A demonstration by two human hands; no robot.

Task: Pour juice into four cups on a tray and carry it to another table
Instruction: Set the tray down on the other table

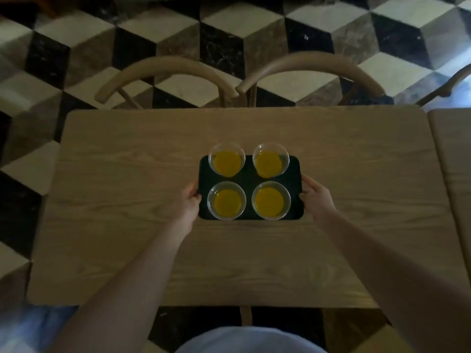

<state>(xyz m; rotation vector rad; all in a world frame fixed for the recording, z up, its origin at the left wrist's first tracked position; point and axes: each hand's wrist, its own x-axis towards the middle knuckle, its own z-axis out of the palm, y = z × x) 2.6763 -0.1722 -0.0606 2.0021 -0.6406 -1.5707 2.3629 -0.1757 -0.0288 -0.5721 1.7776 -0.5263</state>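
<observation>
Head view: a dark tray (pixel 248 179) is seen in the middle of a wooden worktop (pixel 127 200). Four clear cups (pixel 226 201) of orange juice (pixel 269 203) are stood on it, two by two. The tray's left edge is gripped by the left hand (pixel 187 203), its right edge by the right hand (pixel 317 197). Two chairs (pixel 165 75) are tucked in behind.

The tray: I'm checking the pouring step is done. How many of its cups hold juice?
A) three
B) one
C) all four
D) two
C: each clear cup on the dark tray shows orange juice inside, both in the far pair and in the near pair.
</observation>
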